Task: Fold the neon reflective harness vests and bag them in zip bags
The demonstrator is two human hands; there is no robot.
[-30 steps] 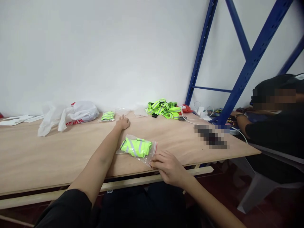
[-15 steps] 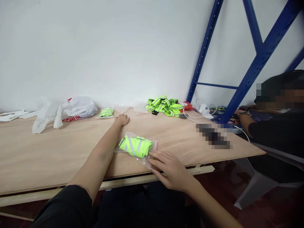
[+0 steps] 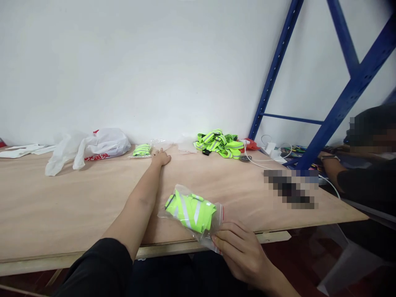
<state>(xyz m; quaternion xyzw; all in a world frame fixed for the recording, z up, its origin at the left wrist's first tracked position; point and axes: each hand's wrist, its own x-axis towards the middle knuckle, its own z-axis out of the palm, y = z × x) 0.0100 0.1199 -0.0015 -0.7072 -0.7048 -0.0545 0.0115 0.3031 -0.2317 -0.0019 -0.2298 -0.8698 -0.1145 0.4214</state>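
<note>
My right hand (image 3: 243, 249) pinches the zip edge of a clear zip-lock bag (image 3: 215, 239). Folded inside the bag is a neon yellow-green reflective strap bundle (image 3: 190, 212) with silver stripes. My left hand (image 3: 161, 157) reaches across to the back of the table, fingers apart and resting on the surface. Right beside its fingertips lie flat clear plastic bags (image 3: 159, 143), and whether it touches them I cannot tell. Just left of that hand sits another bagged green bundle (image 3: 142, 150). A loose heap of reflective straps (image 3: 218, 143) with black buckles lies farther right.
White plastic bags (image 3: 108, 142) and white strips (image 3: 26, 150) lie at the back left of the wooden table (image 3: 77, 206). On the right are a blue metal frame (image 3: 334, 111), white cables, a red item (image 3: 252, 144) and a blurred-out object. A co-worker sits beyond the frame.
My right hand has closed on the bag's edge and drawn the bag slightly toward me and to the right. My left hand stays near the back bags. The view has shifted a little.
</note>
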